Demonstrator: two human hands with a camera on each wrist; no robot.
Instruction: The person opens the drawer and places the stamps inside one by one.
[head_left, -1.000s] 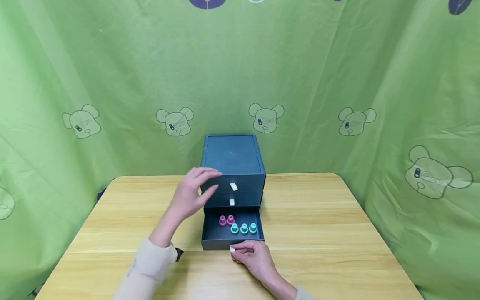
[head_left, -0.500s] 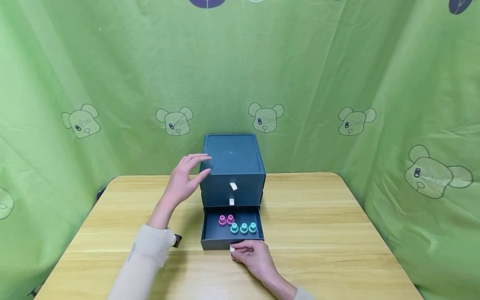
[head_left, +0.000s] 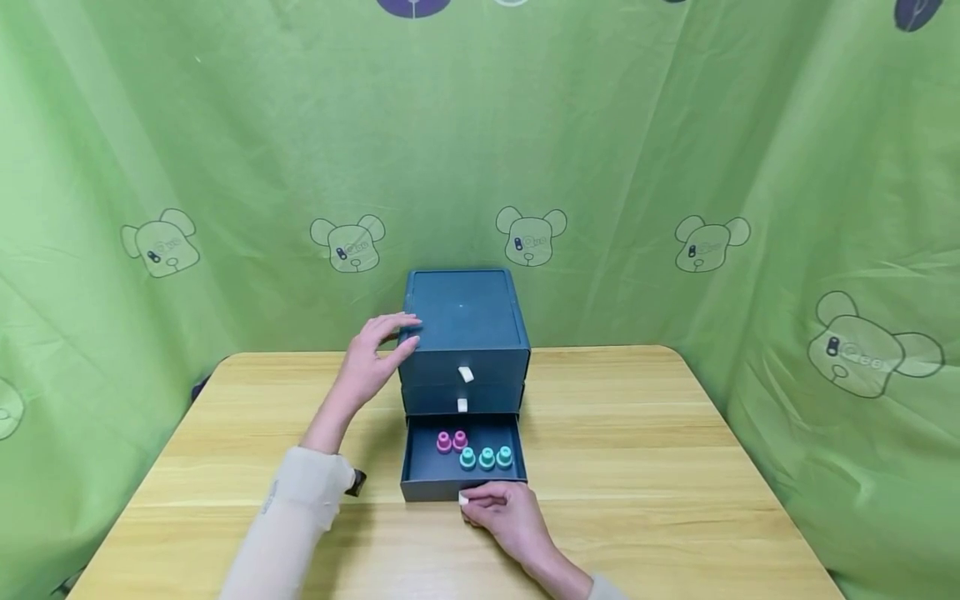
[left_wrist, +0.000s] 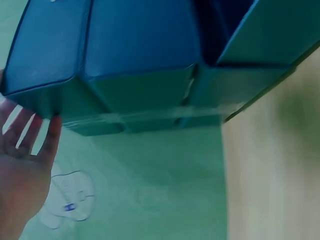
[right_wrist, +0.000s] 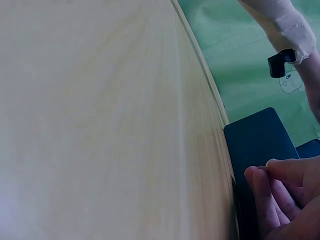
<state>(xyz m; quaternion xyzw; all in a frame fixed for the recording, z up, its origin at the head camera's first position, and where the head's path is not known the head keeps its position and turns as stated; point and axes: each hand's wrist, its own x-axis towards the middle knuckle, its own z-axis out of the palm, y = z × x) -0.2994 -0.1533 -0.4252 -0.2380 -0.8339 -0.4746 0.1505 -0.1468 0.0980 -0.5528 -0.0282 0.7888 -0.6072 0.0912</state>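
Note:
A dark blue drawer unit [head_left: 462, 310] stands on the wooden table with its bottom drawer [head_left: 431, 490] pulled out. My right hand [head_left: 510, 517] pinches that drawer's white pull tab [head_left: 463, 499] between thumb and fingers. At the unit's upper left edge is my left hand [head_left: 369, 360], its fingers extended and spread from the thumb. The left wrist view shows those fingertips [left_wrist: 54, 122] right at the unit's side wall. Inside the drawer sit two pink stepped pegs [head_left: 444, 442] and three teal ones [head_left: 487, 458].
Two upper drawers are closed, with white tabs [head_left: 466, 374] on their fronts. The wooden table [head_left: 622, 467] extends on both sides of the unit. A green curtain [head_left: 622, 167] printed with bear heads hangs behind and around it. A dark wrist camera [head_left: 356, 483] sits at the left cuff.
My left hand has moved left and up from in front of the top drawer to the unit's upper left edge. My right hand and the drawer have stayed in place.

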